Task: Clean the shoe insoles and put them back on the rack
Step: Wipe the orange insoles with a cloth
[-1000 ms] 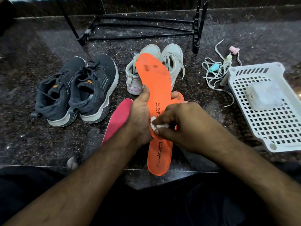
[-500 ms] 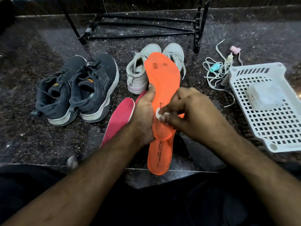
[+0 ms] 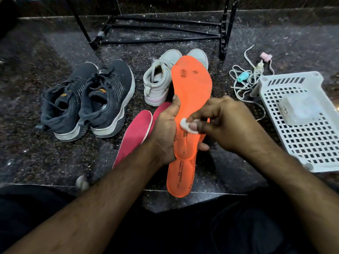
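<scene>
My left hand (image 3: 166, 131) grips an orange insole (image 3: 192, 85) by its middle, toe end pointing away, with dark smudges near the toe. My right hand (image 3: 222, 123) pinches a small white wad (image 3: 184, 123) and presses it on the insole's middle. A second orange insole (image 3: 180, 180) lies underneath, its heel over the floor's step edge. Two pink insoles (image 3: 135, 132) lie flat to the left of my left hand, partly hidden by it. The black shoe rack (image 3: 165, 32) stands at the back.
A pair of dark grey sneakers (image 3: 91, 101) sits at the left, a pair of pale grey shoes (image 3: 159, 77) behind the insole. Loose laces and small bottles (image 3: 245, 77) lie at the right, beside a white perforated tray (image 3: 302, 136) holding a white box (image 3: 299, 109).
My right hand with the white wad has slid up the orange insole from near the heel to its middle. The left hand keeps its hold and has shifted slightly.
</scene>
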Available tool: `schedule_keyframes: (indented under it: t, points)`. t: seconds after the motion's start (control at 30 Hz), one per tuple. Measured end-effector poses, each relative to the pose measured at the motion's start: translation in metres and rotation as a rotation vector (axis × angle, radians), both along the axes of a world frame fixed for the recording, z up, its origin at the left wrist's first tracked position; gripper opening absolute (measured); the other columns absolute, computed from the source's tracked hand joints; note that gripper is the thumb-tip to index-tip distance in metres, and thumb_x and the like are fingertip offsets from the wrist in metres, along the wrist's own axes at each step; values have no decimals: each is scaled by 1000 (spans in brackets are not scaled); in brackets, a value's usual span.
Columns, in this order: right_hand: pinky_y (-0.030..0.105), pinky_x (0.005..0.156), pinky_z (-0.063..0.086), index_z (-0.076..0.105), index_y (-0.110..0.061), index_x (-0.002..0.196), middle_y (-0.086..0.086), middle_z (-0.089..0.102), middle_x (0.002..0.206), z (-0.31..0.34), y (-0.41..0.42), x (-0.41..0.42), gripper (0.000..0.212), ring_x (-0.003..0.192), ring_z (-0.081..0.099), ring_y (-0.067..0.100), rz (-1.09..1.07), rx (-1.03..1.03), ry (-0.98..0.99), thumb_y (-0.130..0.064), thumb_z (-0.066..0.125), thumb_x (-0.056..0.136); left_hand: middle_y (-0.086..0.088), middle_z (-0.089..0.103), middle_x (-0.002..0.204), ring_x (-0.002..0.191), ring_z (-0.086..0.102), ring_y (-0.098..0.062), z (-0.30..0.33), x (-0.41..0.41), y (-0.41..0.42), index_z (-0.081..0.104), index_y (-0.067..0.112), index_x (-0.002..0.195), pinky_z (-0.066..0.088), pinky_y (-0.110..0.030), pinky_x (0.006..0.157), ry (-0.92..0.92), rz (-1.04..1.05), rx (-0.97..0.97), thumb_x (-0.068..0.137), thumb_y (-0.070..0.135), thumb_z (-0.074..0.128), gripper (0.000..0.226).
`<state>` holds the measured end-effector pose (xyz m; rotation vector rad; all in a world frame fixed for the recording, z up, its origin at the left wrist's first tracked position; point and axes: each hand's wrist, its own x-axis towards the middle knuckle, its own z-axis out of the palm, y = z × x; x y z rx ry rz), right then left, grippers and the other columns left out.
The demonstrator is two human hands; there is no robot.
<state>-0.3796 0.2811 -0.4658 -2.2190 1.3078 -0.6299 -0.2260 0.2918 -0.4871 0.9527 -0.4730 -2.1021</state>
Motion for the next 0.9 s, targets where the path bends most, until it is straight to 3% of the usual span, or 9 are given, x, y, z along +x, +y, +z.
schedule_keyframes:
  t: [0.07,0.2,0.33,0.4,0.53,0.63,0.7,0.8,0.9]
  points:
    - [34,79,49,78,-33,94,-9,64,84,-1,-13,-7,11,87,60,21,-140,-46,-17,-29,77,84,-2,72,98,81,72,-25,3,-3,4,62,22,122,58,-40,43,-46,-35,-37,100,67,20,64]
    - [16,69,49,79,-29,96,-10,60,81,-1,-19,-10,11,78,66,13,-219,82,-178,-24,76,86,-8,67,128,92,74,-32,7,-2,4,62,24,127,56,-41,43,-52,-27,-51,101,65,19,64]
    - [38,83,53,79,-37,92,-7,69,88,2,-5,-10,15,87,67,12,40,200,-64,-27,81,81,-4,75,98,70,71,-21,2,4,-1,77,16,104,56,-38,44,-59,-3,-64,101,66,17,78]
    - [35,82,52,79,-39,92,-7,66,86,2,-5,-11,16,86,65,9,37,154,-36,-27,81,81,-5,75,100,70,71,-21,1,3,0,71,15,113,57,-37,44,-59,-3,-60,101,67,18,74]
    - [11,66,44,79,-30,96,-9,56,80,4,-17,-13,13,76,58,2,-231,14,-105,-25,77,84,-3,71,109,89,74,-32,4,-6,6,58,24,129,56,-39,42,-63,-67,-73,98,66,21,64]
    - [21,72,48,79,-32,95,-10,58,80,3,-18,-11,11,75,60,3,-246,43,-124,-30,77,85,-3,73,105,84,75,-29,3,-5,6,59,23,127,56,-41,43,-62,-40,-63,100,65,20,64]
    - [27,75,50,79,-34,93,-9,61,82,2,-5,-2,12,76,62,7,-93,102,-81,-29,80,82,-7,74,100,78,74,-25,2,-3,3,66,17,119,60,-43,50,-33,1,-33,101,65,22,68]
    - [19,77,37,79,-38,95,-8,57,82,3,11,9,17,86,47,12,154,103,26,-31,81,79,-12,75,102,83,74,-25,0,-2,1,75,7,105,63,-40,71,109,83,31,102,61,26,74]
    - [23,74,29,78,-39,95,-7,52,84,4,3,1,16,92,43,17,47,-1,35,-33,79,80,-8,75,93,74,73,-24,0,-2,2,68,15,113,61,-44,53,28,22,11,101,65,25,67]
